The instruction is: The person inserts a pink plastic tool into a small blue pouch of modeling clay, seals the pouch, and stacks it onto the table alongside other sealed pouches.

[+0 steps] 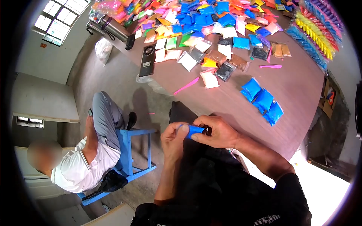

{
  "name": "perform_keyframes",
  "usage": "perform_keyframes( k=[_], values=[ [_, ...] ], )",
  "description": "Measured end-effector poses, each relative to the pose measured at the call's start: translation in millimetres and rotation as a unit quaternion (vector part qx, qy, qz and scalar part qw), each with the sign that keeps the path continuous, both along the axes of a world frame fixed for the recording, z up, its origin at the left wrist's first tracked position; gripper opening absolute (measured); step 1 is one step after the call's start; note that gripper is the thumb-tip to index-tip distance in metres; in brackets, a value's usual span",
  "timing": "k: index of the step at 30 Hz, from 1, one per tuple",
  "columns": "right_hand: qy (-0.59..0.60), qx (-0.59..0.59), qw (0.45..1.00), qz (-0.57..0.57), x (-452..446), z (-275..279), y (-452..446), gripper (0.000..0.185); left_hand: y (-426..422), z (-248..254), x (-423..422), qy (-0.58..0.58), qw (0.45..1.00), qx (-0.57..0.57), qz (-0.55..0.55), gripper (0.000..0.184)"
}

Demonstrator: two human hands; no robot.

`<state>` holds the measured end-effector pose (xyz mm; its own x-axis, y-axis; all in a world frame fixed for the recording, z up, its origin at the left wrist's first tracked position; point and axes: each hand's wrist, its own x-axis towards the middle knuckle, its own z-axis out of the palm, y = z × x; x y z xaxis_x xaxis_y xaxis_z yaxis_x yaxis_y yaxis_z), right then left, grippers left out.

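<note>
Between my two hands, just off the table's near edge, is a small blue packet [195, 130]. My left hand [174, 139] pinches its left end between thumb and fingers. The other end is gripped by my right hand [218, 132], thumb below and fingers curled above. Several more blue packets [263, 100] lie together on the brown table [222, 101], to the right of my hands. Two pink plastic modelling tools lie there too: one pink tool [186, 86] near the front edge, another pink tool [270, 66] farther right.
Many coloured packets [203, 22] are heaped at the back. A phone [147, 61] and a metal flask [115, 28] lie at the left edge. Bagged colourful plastic pieces [315, 34] lie at the right. A person [90, 158] sits on a blue stool [130, 165] at left.
</note>
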<state>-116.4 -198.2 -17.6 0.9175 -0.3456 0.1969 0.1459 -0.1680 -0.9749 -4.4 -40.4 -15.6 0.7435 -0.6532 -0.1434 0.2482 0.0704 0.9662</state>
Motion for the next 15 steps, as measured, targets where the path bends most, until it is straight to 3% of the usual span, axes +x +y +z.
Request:
perform_keyframes(
  k=[6, 9, 11, 12, 15],
  values=[
    [0.012, -0.012, 1.000, -0.009, 0.1, -11.3, -0.9, 0.023, -4.6, 7.0, -1.8, 0.015, 0.999, 0.033, -0.004, 0.015],
    [-0.018, -0.069, 0.997, -0.005, 4.5, -11.5, -1.3, 0.022, 1.6, 1.6, 5.9, -0.070, 0.994, 0.055, -0.056, 0.018],
    [-0.004, -0.045, 0.999, -0.004, 6.4, -7.8, 2.8, 0.019, 5.2, -3.7, 8.8, -0.092, 0.991, 0.088, -0.051, 0.014],
    [-0.004, -0.058, 0.998, -0.013, 6.4, -4.8, 2.7, 0.018, 5.5, -15.6, 9.1, -0.111, 0.992, 0.053, -0.041, 0.013],
    [0.067, 0.009, 0.998, -0.019, 2.7, -3.5, 4.0, 0.015, -0.9, -6.8, 5.6, -0.037, 0.997, 0.028, -0.067, 0.014]
  ],
)
